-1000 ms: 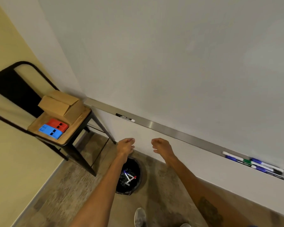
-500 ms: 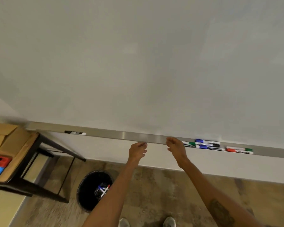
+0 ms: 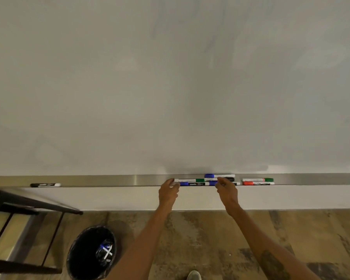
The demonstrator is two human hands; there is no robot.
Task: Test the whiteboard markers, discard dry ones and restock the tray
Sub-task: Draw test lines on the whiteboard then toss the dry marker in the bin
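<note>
The whiteboard markers are lying clustered in the metal tray below the whiteboard. The left hand is touching the white end of the green-capped marker, and the right hand is touching the cluster's middle. Whether either is pinching, I cannot tell.

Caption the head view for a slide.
Left hand and right hand at the markers in the whiteboard tray; bin below holds other markers.

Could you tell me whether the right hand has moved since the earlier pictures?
Yes. The right hand moved rightward along the tray, from left of the marker cluster onto it.
</note>
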